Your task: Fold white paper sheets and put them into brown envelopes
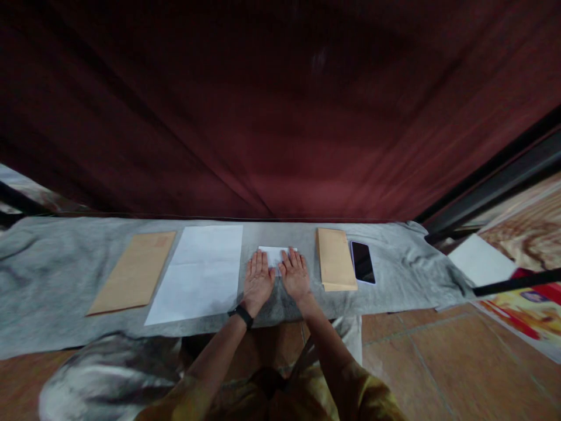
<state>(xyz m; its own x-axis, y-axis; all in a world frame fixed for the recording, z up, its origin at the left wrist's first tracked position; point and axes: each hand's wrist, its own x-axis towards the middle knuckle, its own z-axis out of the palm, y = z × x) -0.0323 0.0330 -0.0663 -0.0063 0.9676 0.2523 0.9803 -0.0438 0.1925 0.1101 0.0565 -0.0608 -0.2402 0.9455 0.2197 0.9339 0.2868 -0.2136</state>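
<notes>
1. Nearest are mustard-yellow sleeves [379, 397], their bare forearms reaching forward to the grip; a black wristband [241, 316] sits just behind the left hand.
2. The left hand [258, 283] and right hand [296, 278] lie side by side, slightly apart, palms down and fingers extended; the grip is clamped on nothing.
3. Beneath the fingers, on the cloth-covered counter [280, 304], is a small white paper [274, 256]. It looks folded down already, with flattening in hand; its layers cannot be counted.
4. Just left of the grip, a large white sheet [201, 275] lies spread out, so any folding of it appears not yet done.
5. Right of the grip are brown envelopes [337, 259], seemingly two stacked, then a phone [363, 262].
6. Left beyond the sheet lies another brown envelope [134, 272]. No paper shows in any envelope.
7. Past the grip hangs a dark red curtain [280, 158].
</notes>
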